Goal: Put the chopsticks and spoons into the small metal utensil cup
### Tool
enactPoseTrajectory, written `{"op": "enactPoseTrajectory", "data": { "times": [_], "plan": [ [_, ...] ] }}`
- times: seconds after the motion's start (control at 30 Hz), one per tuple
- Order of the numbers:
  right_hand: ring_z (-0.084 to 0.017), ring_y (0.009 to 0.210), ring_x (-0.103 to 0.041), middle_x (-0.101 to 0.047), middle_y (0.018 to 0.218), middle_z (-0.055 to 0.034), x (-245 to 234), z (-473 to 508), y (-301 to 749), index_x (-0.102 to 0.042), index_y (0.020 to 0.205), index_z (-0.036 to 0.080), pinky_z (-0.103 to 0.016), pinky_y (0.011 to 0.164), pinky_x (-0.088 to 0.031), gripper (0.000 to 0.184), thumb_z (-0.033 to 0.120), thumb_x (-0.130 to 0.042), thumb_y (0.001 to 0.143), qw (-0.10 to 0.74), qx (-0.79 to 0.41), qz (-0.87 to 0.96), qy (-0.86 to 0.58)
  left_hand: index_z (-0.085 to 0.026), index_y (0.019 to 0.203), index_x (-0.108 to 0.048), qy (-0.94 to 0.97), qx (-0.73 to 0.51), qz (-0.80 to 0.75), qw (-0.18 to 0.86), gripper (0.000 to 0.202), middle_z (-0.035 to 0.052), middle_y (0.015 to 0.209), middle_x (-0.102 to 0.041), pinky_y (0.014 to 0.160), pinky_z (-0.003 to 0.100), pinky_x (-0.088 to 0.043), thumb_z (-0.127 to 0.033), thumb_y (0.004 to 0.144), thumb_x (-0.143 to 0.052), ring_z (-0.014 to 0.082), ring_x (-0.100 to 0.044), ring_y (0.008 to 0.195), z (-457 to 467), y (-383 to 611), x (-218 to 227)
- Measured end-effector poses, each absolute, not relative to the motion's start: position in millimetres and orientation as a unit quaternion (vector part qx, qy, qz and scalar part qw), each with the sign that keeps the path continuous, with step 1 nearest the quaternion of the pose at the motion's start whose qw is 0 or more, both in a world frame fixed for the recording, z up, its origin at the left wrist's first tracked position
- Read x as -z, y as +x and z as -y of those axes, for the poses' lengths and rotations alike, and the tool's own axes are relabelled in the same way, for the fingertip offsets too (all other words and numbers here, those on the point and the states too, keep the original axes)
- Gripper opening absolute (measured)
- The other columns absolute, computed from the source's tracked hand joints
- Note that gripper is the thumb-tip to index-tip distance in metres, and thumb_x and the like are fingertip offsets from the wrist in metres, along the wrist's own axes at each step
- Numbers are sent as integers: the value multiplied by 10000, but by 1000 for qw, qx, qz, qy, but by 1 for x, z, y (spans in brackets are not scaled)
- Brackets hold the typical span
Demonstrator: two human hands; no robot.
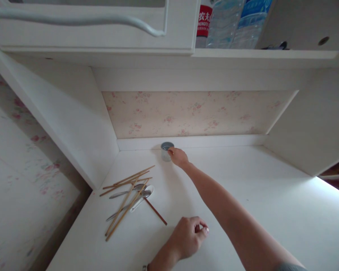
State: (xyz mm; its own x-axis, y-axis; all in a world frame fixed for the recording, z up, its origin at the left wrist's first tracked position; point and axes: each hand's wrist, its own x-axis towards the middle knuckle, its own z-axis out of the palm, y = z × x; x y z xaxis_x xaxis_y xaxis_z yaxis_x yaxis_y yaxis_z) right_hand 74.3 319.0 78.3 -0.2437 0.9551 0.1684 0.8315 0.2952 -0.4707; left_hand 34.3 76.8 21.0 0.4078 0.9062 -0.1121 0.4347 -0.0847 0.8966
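Note:
At the back of the white desk, my right hand (178, 156) reaches out with its fingers closed over the near right rim of a small grey cup (166, 155). The cup stands upright close to the back edge; its inside is dark and hard to make out. My left hand (188, 237) is low in front, curled with thumb and fingertips close together and nothing seen in it. To its left lie several wooden chopsticks (127, 209), loosely crossed over metal spoons (119, 194) and a white spoon (137, 203). A darker reddish stick (156, 212) points toward my left hand.
The desk (243, 226) has a white side panel (64, 113) at left and another (313, 124) at right. Overhead hangs a cabinet with a long handle (73, 19). Plastic bottles (224, 24) stand on the open shelf beside it.

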Motion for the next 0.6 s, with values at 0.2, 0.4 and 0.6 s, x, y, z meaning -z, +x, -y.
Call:
{"op": "enactPoseTrajectory", "data": {
  "times": [0.2,0.4,0.6],
  "plan": [
    [-196,951,-657,-717,1071,-22,-83,-291,89,-678,1075,268,-281,829,-469,266,310,-445,952,301,-143,783,-524,-192,976,-727,694,-244,-476,482,323,14,711,-664,557,219,-341,-402,865,-508,123,-533,622,-79,32,-22],
    [-148,675,-655,-720,892,-8,-81,-230,127,-679,995,242,-259,664,-512,265,367,-453,940,365,-179,775,-483,-181,965,-722,715,-236,-471,460,314,19,722,-678,572,219,-352,-376,868,-496,127,-560,639,-77,33,-19],
    [-126,592,-633,-682,867,-22,-65,-168,166,-661,984,214,-242,573,-509,247,385,-490,939,435,-246,728,-470,-177,967,-721,728,-218,-472,447,325,33,786,-715,595,217,-389,-376,874,-482,142,-606,692,-74,33,-24]
  ]
}}
